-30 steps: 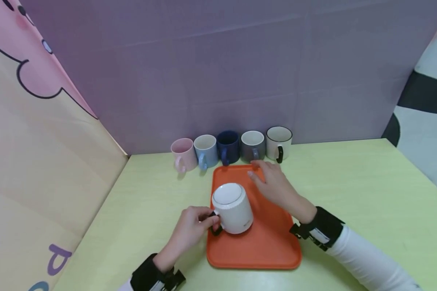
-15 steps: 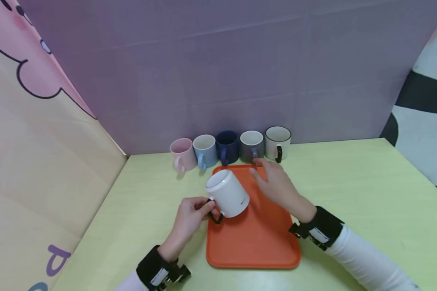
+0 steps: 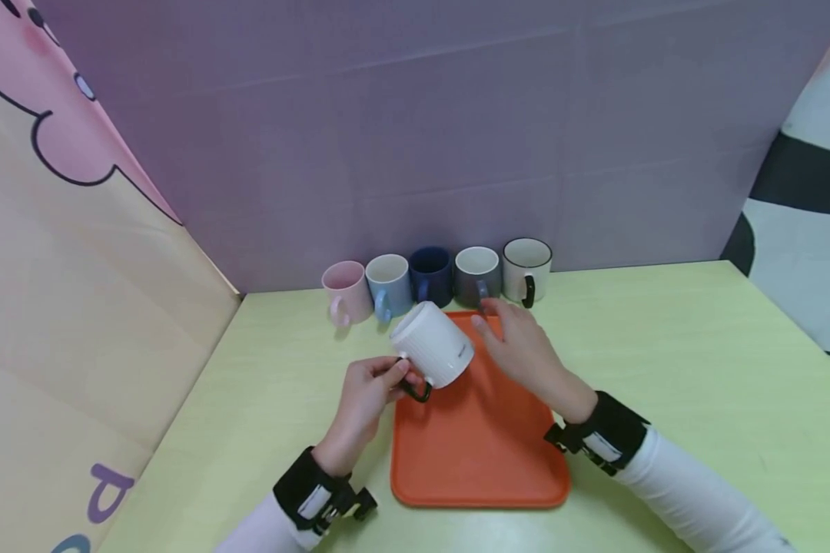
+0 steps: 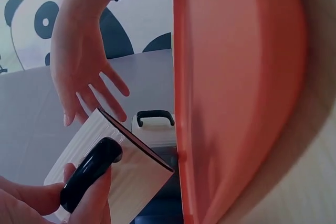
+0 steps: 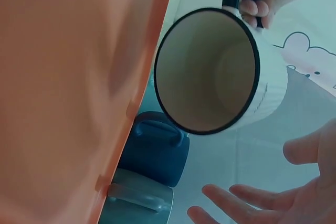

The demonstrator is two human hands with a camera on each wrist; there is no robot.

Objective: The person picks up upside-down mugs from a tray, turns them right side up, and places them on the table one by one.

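My left hand (image 3: pixel 396 378) pinches the black handle (image 4: pixel 89 174) of a white ribbed mug (image 3: pixel 432 343). The mug hangs tilted in the air above the far left corner of the orange tray (image 3: pixel 480 449). The right wrist view looks into its black-rimmed mouth (image 5: pixel 210 72), which is empty. My right hand (image 3: pixel 508 338) hovers open over the tray's far end, just right of the mug, fingers spread (image 5: pixel 247 200) and holding nothing.
Several mugs stand in a row along the purple back wall: pink (image 3: pixel 346 292), light blue (image 3: pixel 387 286), navy (image 3: pixel 430 275), grey (image 3: pixel 476 275) and white with a black handle (image 3: pixel 527 269). The tray lies on a pale green table (image 3: pixel 664 369). A printed panel (image 3: pixel 76 307) closes the left side.
My left hand has lifted the white mug off the tray, carried it toward the far end and tipped it over. The right hand has hardly moved.
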